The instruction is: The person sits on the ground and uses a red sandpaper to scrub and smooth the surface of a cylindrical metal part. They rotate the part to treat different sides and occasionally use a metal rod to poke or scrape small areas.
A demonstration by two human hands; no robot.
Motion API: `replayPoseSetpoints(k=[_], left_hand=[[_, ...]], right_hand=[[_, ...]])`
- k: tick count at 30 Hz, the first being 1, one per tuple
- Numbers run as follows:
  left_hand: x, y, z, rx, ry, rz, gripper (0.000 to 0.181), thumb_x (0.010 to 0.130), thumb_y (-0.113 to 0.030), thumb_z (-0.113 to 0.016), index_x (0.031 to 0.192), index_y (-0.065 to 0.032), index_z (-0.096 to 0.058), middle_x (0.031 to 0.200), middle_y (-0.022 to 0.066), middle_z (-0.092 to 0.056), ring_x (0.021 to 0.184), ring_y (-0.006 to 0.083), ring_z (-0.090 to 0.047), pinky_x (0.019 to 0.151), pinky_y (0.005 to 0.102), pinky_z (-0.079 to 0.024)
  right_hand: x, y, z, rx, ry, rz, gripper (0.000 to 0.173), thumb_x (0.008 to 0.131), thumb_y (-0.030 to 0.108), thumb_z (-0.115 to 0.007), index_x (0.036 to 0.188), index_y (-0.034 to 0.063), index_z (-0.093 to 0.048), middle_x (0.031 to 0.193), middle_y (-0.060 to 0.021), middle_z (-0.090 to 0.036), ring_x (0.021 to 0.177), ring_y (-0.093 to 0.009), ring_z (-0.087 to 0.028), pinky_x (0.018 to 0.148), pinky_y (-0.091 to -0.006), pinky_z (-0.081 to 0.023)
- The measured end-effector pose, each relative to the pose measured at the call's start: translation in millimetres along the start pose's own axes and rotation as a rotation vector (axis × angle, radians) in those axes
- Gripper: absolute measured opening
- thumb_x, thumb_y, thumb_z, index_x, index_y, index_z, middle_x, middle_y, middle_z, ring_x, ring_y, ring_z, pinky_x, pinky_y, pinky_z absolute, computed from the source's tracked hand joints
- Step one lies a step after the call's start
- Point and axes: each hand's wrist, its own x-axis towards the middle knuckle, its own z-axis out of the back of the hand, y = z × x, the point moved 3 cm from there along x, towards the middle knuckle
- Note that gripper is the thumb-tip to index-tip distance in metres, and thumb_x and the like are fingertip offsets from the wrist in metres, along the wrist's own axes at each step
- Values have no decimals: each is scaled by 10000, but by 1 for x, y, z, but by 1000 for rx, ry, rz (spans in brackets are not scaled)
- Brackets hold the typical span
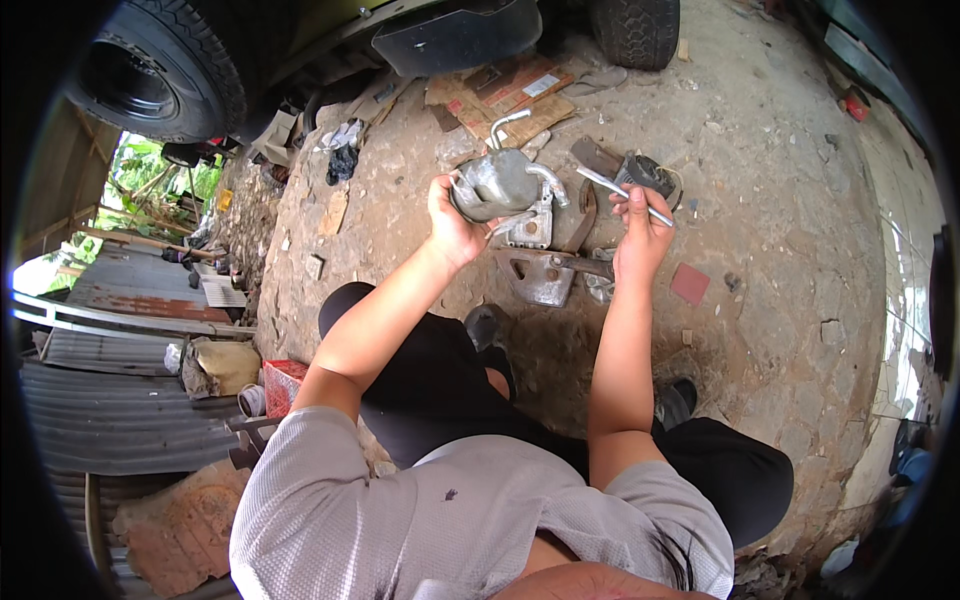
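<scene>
My left hand grips a rounded grey metal canister with bent pipes, holding it by its left side and underside above the ground. A thin metal rod-like tool is between the thumb and fingers of my right hand, slanting up to the left with its tip near the canister's lower pipe, apart from it. Below the canister lies a cast metal plate with holes. Nearer to me is a metal bracket with a triangular cutout. Behind my right hand lies a dark round metal part.
Flattened cardboard lies under a vehicle with a mounted tyre and a large wheel. A dark red square piece is on the stony ground at right. Corrugated metal sheets and a red crate stand at left.
</scene>
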Motion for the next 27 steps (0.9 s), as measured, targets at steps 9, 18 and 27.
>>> replayPoseSetpoints(k=[9,18,27], left_hand=[[5,1,6,248,-119,-187,530,931,-527,-495,1285,-144,-589,1238,91,-692,1172,288,-666,1026,522,-504],[3,0,3,269,-120,-180,527,922,-539,-494,1268,-155,-593,1240,97,-695,1162,302,-675,1032,528,-499],[5,7,8,294,-104,-115,559,905,-546,-515,1276,-138,-610,1252,99,-698,1168,300,-669,1012,539,-503]], right_hand=[[-25,52,-59,-786,413,595,162,859,154,-836,904,24,-750,876,-100,-748,797,-290,-688,698,-372,-532],[-21,42,-49,-637,339,487,172,952,117,-765,892,-32,-703,809,-140,-693,765,-298,-657,719,-364,-516],[-18,53,-57,-605,377,535,150,913,117,-784,863,-2,-707,800,-124,-699,734,-308,-664,677,-382,-519]])
